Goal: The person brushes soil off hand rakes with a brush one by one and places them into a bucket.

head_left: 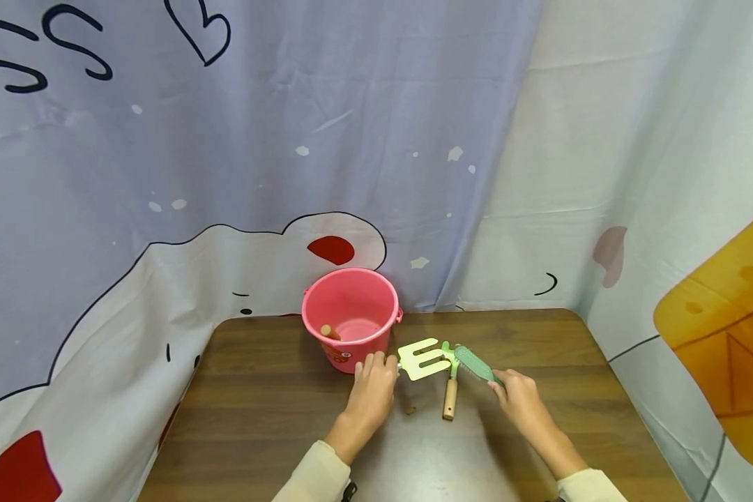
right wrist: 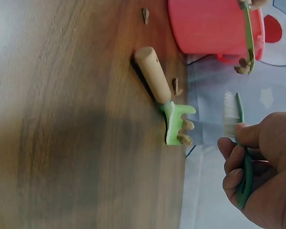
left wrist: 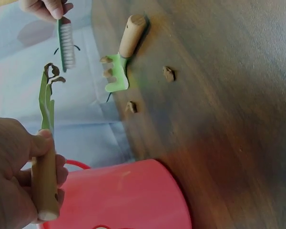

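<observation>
My left hand [head_left: 373,390] grips the wooden handle [left wrist: 44,183] of a small yellow-green garden fork [head_left: 417,362], raised beside the bucket. Brown clumps [left wrist: 53,72] cling near the fork's tines in the left wrist view. In my right hand [head_left: 523,401] is a green brush [head_left: 475,363] with white bristles [right wrist: 229,114], its head a short way from the tines. Below them on the table lies a small green hand rake [right wrist: 176,123] with a wooden handle [head_left: 450,401]. Brown bits sit at the rake's teeth.
A pink bucket [head_left: 376,341] stands at the table's back, left of the rake, with a wooden handle end [head_left: 328,330] showing inside. Small brown bits [left wrist: 168,73] lie on the brown wooden table [head_left: 257,411]. A printed curtain [head_left: 326,139] hangs behind.
</observation>
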Demonstrator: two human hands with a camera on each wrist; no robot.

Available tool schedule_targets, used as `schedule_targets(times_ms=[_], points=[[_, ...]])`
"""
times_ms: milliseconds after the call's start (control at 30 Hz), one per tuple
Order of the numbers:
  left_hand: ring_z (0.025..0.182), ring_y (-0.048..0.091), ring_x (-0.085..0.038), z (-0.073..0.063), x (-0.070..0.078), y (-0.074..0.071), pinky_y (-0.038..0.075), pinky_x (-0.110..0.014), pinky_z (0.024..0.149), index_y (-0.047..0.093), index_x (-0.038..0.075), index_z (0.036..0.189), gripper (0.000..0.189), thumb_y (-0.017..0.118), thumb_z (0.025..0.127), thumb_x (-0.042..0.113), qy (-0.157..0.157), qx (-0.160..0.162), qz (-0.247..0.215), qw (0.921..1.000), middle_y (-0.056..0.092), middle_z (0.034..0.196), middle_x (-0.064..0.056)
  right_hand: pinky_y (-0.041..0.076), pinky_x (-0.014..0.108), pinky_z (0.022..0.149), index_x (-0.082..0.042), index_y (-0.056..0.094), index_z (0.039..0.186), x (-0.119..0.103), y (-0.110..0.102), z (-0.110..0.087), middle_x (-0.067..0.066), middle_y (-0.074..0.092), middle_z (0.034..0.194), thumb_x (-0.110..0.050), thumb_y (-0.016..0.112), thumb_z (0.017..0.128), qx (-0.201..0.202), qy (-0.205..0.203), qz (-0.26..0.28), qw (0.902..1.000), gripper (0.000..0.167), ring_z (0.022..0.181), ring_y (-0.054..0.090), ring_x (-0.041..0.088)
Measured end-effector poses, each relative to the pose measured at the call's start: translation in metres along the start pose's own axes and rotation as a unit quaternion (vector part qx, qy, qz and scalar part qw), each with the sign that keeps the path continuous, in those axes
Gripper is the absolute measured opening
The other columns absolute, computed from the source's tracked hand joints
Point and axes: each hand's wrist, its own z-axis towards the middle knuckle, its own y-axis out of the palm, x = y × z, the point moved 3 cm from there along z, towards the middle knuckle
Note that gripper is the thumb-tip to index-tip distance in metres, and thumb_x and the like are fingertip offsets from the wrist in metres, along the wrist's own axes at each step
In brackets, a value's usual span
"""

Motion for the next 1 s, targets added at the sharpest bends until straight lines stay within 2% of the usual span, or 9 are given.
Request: schedule_targets(times_ms=[133,267,533,733,867,1000], points=[[0.082,0.057,-0.024,0.002,-0.002,-0.002,0.037,-0.035,0.066,0.063,0.01,0.091,0.016,0.078,0.086,0.014,-0.002,-0.001,-0.003,1.0,0.059,0.084,-0.005,0.057,0.04,0.063,0.014,0.072,0.105,0.006,-0.004,0.001,0.02,0.071,0.084,0.0,0.076,0.087,-0.006,0.009,-0.001,0.9999,0.023,0.073,0.069,0.027],[0.082,0.058,-0.024,0.003,-0.002,-0.001,0.037,-0.035,0.065,0.064,0.01,0.092,0.017,0.079,0.087,0.015,0.0,-0.007,-0.004,1.0,0.059,0.085,-0.005,0.056,0.039,0.062,0.013,0.072,0.105,0.003,-0.009,0.003,0.018,0.07,0.082,0.0,0.076,0.087,0.001,-0.005,-0.005,1.0,0.022,0.07,0.066,0.023],[0.08,0.056,-0.023,0.004,0.0,0.0,0.036,-0.033,0.064,0.063,0.01,0.09,0.02,0.083,0.083,0.013,0.013,-0.003,-0.015,0.9998,0.058,0.083,-0.004,0.057,0.035,0.061,0.012,0.072,0.102,-0.02,-0.013,0.007,0.017,0.071,0.084,0.001,0.078,0.086,0.027,-0.043,0.003,0.9987,0.021,0.072,0.069,0.023],[0.08,0.057,-0.023,0.006,0.005,0.003,0.036,-0.033,0.064,0.064,0.011,0.09,0.019,0.081,0.084,0.013,0.016,-0.001,-0.003,0.9999,0.059,0.085,-0.004,0.058,0.031,0.061,0.011,0.072,0.102,-0.04,-0.01,0.007,0.015,0.07,0.083,0.002,0.079,0.084,0.034,-0.073,0.005,0.9968,0.021,0.072,0.07,0.022],[0.081,0.057,-0.023,0.008,0.009,0.003,0.037,-0.034,0.064,0.064,0.011,0.091,0.017,0.08,0.085,0.014,0.016,-0.001,0.008,0.9998,0.06,0.087,-0.005,0.058,0.027,0.06,0.01,0.072,0.103,-0.051,-0.004,0.006,0.014,0.07,0.083,0.002,0.079,0.084,0.029,-0.082,0.004,0.9962,0.022,0.072,0.07,0.021],[0.082,0.058,-0.024,0.01,0.012,0.003,0.038,-0.035,0.065,0.064,0.011,0.092,0.02,0.082,0.082,0.012,0.017,-0.002,0.02,0.9997,0.061,0.088,-0.005,0.059,0.027,0.062,0.011,0.071,0.106,-0.059,0.0,0.006,0.015,0.07,0.086,0.001,0.079,0.085,0.014,-0.083,0.004,0.9965,0.024,0.075,0.072,0.023]])
